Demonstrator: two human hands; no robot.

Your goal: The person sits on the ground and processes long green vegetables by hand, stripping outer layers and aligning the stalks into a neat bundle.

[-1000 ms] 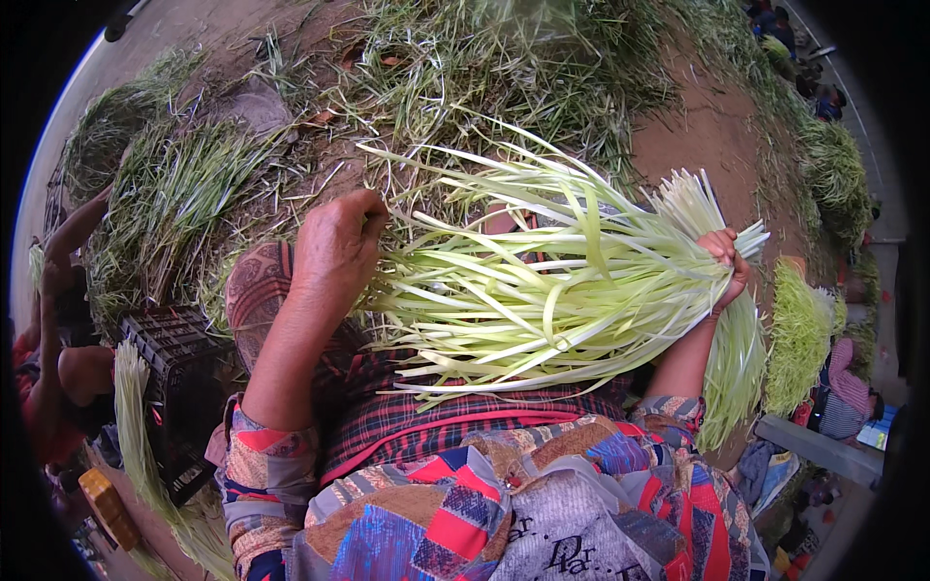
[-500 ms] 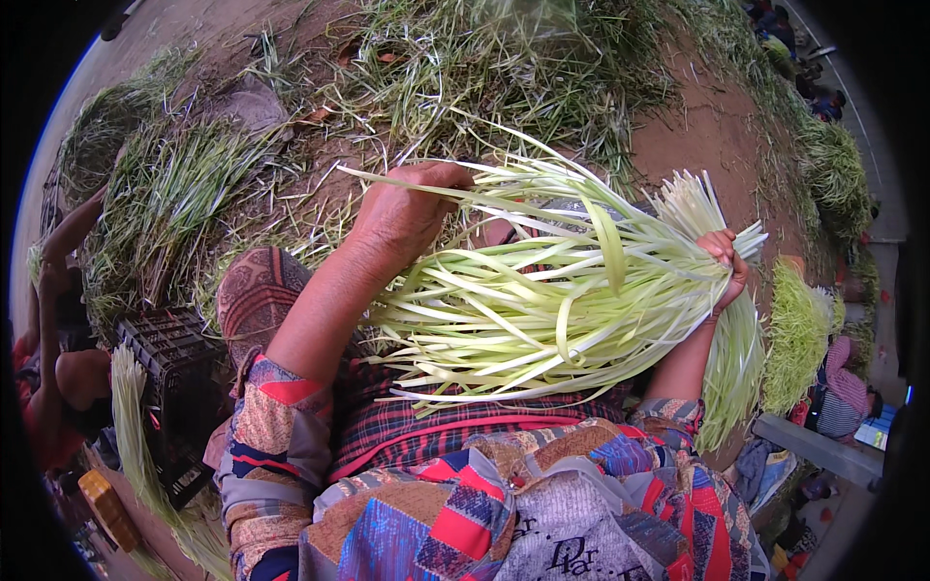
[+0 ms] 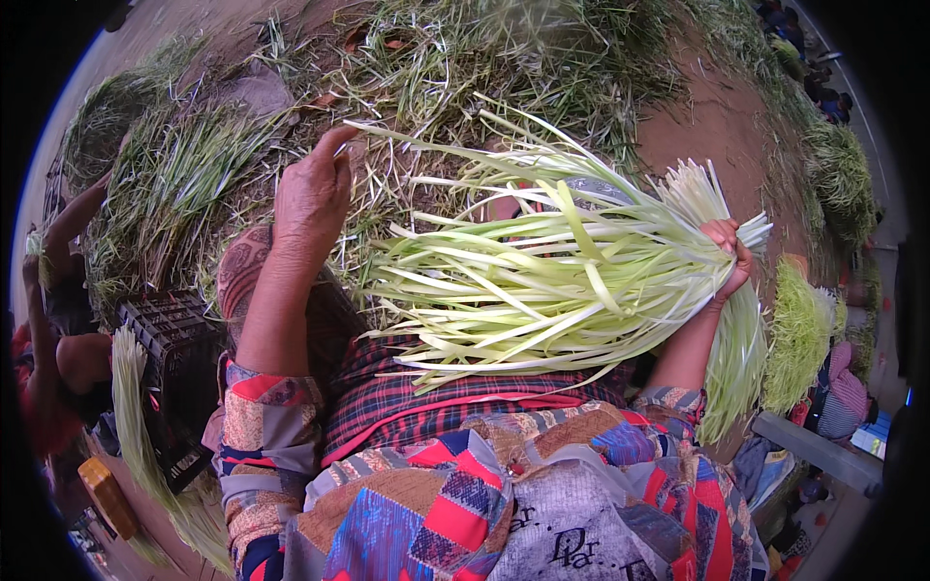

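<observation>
A thick bundle of chives (image 3: pixel 523 266), with long flat yellow-green leaves and white stalk ends, lies across my lap. The leaves fan out to the left. My right hand (image 3: pixel 728 254) is closed around the stalk end on the right side. Raised at the left, my left hand (image 3: pixel 312 194) has a fingertip at the tip of one long leaf (image 3: pixel 417 143), which stretches taut from the bundle; the grip is partly hidden. Behind my right hand, a second pale bunch (image 3: pixel 733 373) hangs down, with white stalk ends (image 3: pixel 694 189) showing above.
Loose green leaves (image 3: pixel 523 77) cover the ground ahead, with a heap of leaves (image 3: pixel 174 194) at left. A black plastic crate (image 3: pixel 174 339) stands left, with a pale bunch (image 3: pixel 128 387) against it. More chives (image 3: pixel 796 334) lie right, near a grey bar (image 3: pixel 819 453). Another person's arm (image 3: pixel 73 218) shows at far left.
My left hand has moved left and up, away from the bundle, drawing a leaf tip upward. My right hand stays on the stalk end almost unmoved.
</observation>
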